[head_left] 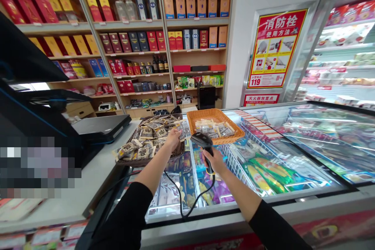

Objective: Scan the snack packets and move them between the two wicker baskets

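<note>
Packets [146, 132] heap the dark basket [137, 163]; my left grip [174, 137] pinches one clear packet [183, 128] beside the orange basket [205, 115], which holds a smaller pile [215, 129]; my right grip [216, 161] clasps the scanner [201, 140].

**Plain blk on both sides**

L sleeve [125, 211]: solid blk, matte-looking, fairly close-fitting, ends partway along the arm w/ a neat edge. R sleeve [275, 224]: same blk, approx. same length, edge likewise neat. Seams & weave n/a to call (fabric's too dark to read). Below the cloth, L forearm [155, 168] and R forearm [243, 195] are bare, slim, tapering to the wrist. L hand [173, 139] and R hand [216, 161] bare too; fingernail detail too small to tell.
</note>
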`<state>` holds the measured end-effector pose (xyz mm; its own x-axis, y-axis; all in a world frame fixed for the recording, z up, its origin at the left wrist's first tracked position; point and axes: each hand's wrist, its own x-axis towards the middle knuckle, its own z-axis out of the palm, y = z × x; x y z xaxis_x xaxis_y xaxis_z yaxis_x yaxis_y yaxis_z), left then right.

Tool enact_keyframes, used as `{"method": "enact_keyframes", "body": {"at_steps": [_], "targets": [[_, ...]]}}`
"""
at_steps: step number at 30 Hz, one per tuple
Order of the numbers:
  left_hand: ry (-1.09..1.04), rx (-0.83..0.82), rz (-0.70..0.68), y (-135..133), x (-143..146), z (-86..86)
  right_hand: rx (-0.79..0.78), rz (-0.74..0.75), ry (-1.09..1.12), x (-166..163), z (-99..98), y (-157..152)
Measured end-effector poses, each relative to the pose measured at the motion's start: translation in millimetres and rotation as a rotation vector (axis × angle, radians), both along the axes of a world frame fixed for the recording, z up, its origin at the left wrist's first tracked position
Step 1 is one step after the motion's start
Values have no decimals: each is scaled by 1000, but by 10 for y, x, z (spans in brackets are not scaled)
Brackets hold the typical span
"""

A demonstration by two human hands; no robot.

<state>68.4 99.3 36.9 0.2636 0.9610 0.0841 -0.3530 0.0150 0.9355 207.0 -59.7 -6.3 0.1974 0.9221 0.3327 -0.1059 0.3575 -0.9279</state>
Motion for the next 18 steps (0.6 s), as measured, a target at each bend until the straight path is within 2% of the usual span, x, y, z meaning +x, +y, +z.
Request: {"method": "enact_keyframes", "body": {"at_steps": [5, 12, 15, 18], "targets": [[-16, -26, -8, -41, 4, 14, -24, -2, -121, -1, -44, 23], [-56, -43, -11, -68, 4, 37, -34, 12, -105, 9, -57, 50], [-38, -30, -4, -57, -2, 22, -30, 27, -44, -4, -74, 59], [43, 58, -2, -40, -13, 22, -30, 44, 117, 24, -81, 69]]}}
